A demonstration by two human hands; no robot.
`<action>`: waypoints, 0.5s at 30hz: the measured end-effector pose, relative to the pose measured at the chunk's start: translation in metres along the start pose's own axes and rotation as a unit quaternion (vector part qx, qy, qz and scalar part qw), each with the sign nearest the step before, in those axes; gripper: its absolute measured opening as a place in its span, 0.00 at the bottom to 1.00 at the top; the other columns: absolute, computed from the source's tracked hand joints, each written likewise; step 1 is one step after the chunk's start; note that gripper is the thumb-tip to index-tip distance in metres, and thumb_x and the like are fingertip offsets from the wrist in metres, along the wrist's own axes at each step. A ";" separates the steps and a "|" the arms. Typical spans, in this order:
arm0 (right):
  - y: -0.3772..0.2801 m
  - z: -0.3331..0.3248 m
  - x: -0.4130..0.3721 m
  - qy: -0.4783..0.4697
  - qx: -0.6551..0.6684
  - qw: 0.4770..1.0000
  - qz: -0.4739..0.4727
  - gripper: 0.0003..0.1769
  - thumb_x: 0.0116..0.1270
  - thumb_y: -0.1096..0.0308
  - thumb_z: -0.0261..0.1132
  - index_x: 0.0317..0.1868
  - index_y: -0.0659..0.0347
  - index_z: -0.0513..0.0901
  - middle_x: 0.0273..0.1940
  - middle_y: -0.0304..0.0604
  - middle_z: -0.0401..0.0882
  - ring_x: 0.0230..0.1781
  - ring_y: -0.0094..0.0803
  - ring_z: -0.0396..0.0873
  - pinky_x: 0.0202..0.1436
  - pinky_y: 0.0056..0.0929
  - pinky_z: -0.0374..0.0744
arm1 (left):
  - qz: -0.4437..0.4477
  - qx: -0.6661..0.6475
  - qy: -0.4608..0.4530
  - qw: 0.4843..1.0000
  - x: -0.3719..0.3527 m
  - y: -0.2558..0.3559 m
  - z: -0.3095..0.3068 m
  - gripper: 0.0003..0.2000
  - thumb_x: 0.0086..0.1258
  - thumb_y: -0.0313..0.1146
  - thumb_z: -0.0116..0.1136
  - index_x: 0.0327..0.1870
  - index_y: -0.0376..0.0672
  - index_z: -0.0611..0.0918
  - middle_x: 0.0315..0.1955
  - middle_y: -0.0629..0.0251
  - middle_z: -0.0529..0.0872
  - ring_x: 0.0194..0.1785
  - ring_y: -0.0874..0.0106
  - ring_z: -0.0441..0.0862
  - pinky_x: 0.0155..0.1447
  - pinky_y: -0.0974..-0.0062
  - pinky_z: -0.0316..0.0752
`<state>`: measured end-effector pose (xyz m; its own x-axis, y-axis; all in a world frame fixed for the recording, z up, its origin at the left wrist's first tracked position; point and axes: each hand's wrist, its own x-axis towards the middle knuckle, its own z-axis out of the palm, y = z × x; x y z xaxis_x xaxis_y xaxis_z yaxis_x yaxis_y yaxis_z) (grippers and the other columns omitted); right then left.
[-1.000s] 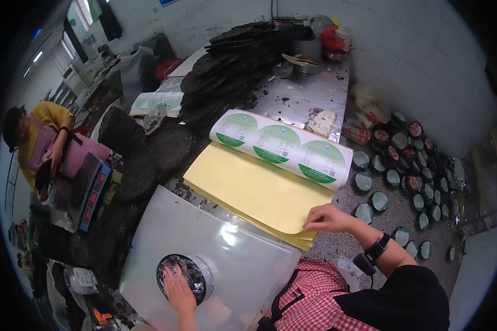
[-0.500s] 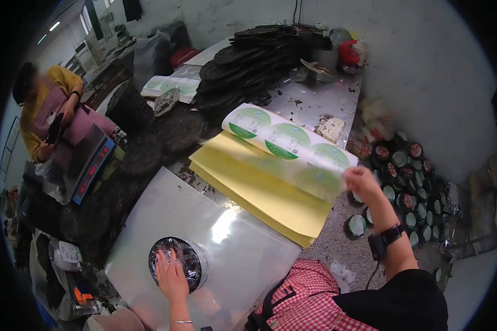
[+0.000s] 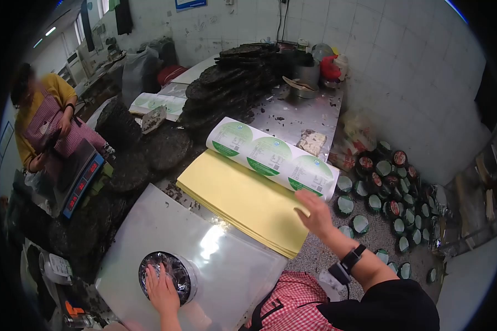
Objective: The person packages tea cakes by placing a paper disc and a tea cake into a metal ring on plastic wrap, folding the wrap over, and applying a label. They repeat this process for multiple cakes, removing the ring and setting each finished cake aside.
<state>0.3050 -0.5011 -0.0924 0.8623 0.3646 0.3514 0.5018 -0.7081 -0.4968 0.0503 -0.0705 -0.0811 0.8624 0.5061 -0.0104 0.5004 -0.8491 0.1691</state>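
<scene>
Yellow sheet stack top mostly open, curled label sheets blocking its far edge, dark cake piles crowding its far left, bare steel tabletop passable beyond.

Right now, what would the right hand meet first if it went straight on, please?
The right hand would likely meet the curled sheet of green labels, though depth is unclear.

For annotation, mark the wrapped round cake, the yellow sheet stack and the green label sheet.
wrapped round cake [image 3: 180, 274], head view, right half
yellow sheet stack [image 3: 240, 198], head view, top sheet's middle
green label sheet [image 3: 269, 156], head view, middle round label
</scene>
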 end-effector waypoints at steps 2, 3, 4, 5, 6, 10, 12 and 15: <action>0.044 -0.005 0.019 0.078 -0.162 0.980 -0.091 0.23 0.60 0.65 0.73 0.57 0.57 0.86 0.61 0.44 0.84 0.65 0.46 0.79 0.72 0.46 0.75 | 0.008 0.008 0.006 1.000 0.001 -0.001 0.003 0.24 0.82 0.37 0.42 0.77 0.50 0.71 0.81 0.52 0.60 0.83 0.56 0.56 0.84 0.59 0.49; 0.065 -0.001 0.024 0.073 -0.233 0.960 -0.139 0.22 0.59 0.65 0.73 0.55 0.57 0.86 0.59 0.43 0.85 0.63 0.46 0.80 0.70 0.46 0.75 | 0.009 0.009 0.005 1.000 0.002 0.000 0.004 0.24 0.82 0.37 0.42 0.77 0.50 0.71 0.81 0.52 0.60 0.83 0.56 0.56 0.84 0.59 0.49; 0.068 -0.004 0.029 0.071 -0.230 0.961 -0.139 0.22 0.59 0.65 0.73 0.55 0.57 0.86 0.59 0.43 0.85 0.63 0.46 0.80 0.70 0.46 0.75 | 0.010 0.004 0.004 1.000 0.003 0.000 0.003 0.25 0.81 0.37 0.43 0.77 0.49 0.71 0.80 0.51 0.61 0.83 0.56 0.56 0.84 0.60 0.49; 0.068 -0.003 0.035 0.071 -0.214 0.968 -0.107 0.20 0.59 0.65 0.73 0.53 0.57 0.87 0.59 0.43 0.85 0.62 0.46 0.81 0.70 0.45 0.76 | 0.004 0.001 0.003 1.000 0.002 0.000 0.002 0.25 0.80 0.36 0.45 0.77 0.49 0.71 0.80 0.50 0.61 0.83 0.56 0.56 0.84 0.60 0.48; 0.062 0.001 0.038 0.064 -0.195 0.976 -0.074 0.18 0.59 0.65 0.73 0.51 0.58 0.87 0.58 0.42 0.86 0.62 0.47 0.81 0.69 0.45 0.76 | 0.004 0.000 0.006 1.000 0.001 0.000 0.001 0.25 0.80 0.37 0.45 0.77 0.49 0.71 0.80 0.50 0.61 0.83 0.56 0.56 0.84 0.60 0.48; -0.035 -0.013 0.012 0.001 -0.024 0.992 -0.125 0.21 0.56 0.58 0.76 0.48 0.57 0.88 0.57 0.46 0.86 0.61 0.48 0.81 0.67 0.45 0.76 | 0.003 0.000 0.012 1.000 0.001 0.000 0.003 0.25 0.81 0.38 0.45 0.77 0.50 0.71 0.80 0.50 0.61 0.83 0.57 0.56 0.84 0.61 0.48; -0.059 -0.011 -0.021 -0.117 -0.092 0.968 -0.203 0.20 0.55 0.57 0.77 0.45 0.59 0.89 0.53 0.48 0.87 0.56 0.48 0.83 0.61 0.45 0.79 | 0.011 0.001 0.017 1.000 0.001 -0.001 0.004 0.24 0.82 0.39 0.43 0.77 0.50 0.71 0.80 0.51 0.61 0.82 0.55 0.57 0.84 0.58 0.50; -0.053 -0.023 -0.031 -0.209 -0.083 0.972 -0.069 0.16 0.56 0.59 0.76 0.39 0.63 0.90 0.39 0.48 0.89 0.43 0.45 0.87 0.49 0.40 0.83 | 0.004 -0.006 0.018 1.000 0.001 0.001 0.002 0.24 0.81 0.38 0.45 0.76 0.49 0.72 0.80 0.51 0.62 0.83 0.57 0.57 0.84 0.60 0.49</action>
<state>0.2498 -0.4891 -0.0590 0.7576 0.6517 0.0351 0.6260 -0.7103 -0.3219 0.0521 -0.0715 -0.0831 0.8633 0.5039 0.0272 0.4917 -0.8520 0.1799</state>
